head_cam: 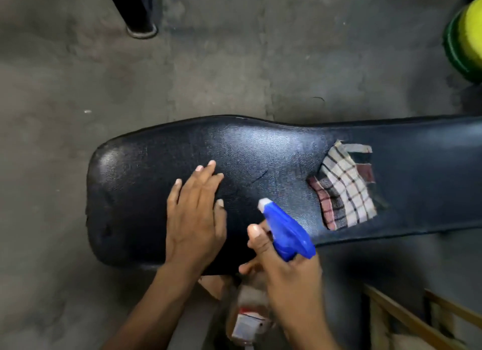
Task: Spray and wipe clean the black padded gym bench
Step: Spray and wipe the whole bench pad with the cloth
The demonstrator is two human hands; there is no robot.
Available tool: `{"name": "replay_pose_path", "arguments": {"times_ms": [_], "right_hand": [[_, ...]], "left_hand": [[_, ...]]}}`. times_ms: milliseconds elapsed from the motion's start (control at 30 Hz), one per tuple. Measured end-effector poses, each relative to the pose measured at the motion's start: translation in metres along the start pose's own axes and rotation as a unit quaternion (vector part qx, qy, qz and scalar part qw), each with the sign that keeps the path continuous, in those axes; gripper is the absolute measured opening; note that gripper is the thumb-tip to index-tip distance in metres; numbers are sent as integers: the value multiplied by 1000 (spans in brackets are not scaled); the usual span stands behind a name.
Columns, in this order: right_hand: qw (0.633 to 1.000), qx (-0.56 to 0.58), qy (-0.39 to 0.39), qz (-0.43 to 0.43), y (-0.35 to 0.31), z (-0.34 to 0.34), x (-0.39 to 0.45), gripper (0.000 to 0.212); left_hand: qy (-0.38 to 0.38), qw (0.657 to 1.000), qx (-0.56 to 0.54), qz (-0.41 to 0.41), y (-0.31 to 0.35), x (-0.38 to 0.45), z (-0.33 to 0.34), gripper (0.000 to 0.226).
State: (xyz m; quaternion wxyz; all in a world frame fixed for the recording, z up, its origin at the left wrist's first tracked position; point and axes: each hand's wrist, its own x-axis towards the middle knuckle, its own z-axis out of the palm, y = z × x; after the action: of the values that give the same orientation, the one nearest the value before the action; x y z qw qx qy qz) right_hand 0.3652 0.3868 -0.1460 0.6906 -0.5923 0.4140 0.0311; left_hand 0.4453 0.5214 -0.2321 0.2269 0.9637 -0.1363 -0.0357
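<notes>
Fingers (257, 235) of R hand (284, 276) grip spray bottle (285, 232), contents unclear; L hand (195, 214) flat on bench (260, 151).

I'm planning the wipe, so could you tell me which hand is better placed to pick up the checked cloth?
Probably the left hand: it rests open on the bench, though the cloth lies nearer the right hand, which holds the spray bottle.

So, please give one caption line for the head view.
Right hand aims blue-headed spray bottle at black padded bench; left hand rests flat.

Grey floor (78, 76), perhaps green-yellow plates (467, 36)
</notes>
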Motion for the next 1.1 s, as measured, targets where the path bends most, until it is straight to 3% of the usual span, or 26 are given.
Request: {"name": "replay_pose_path", "arguments": {"times_ms": [267,400,600,667,800,867,933,1033,1100], "right_hand": [[997,38,54,51,27,6,34,16],[996,45,56,62,30,-2,30,41],[994,-29,78,72,43,-9,8,43],[996,-7,74,56,38,1,3,47],[999,12,29,17,29,22,-1,39],[1000,-9,16,5,30,31,-6,42],[999,-40,9,-5,35,41,-13,43],[996,-89,-2,-19,44,58,-20,34],[996,-86,-10,-15,47,72,-24,42]], "left_hand": [[13,998,64,1,-4,2,10,50],[21,998,62,-1,-5,3,12,49],[20,999,48,-6,-4,3,12,48],[21,999,39,-7,-4,2,10,47],[43,994,-94,-25,-9,4,3,48],[74,976,-197,-58,-12,4,-5,52],[98,964,-230,-94,-22,-1,-17,54],[95,976,-146,-132,-51,-11,-34,61],[81,982,-94,-145,-73,-17,-44,65]]}}
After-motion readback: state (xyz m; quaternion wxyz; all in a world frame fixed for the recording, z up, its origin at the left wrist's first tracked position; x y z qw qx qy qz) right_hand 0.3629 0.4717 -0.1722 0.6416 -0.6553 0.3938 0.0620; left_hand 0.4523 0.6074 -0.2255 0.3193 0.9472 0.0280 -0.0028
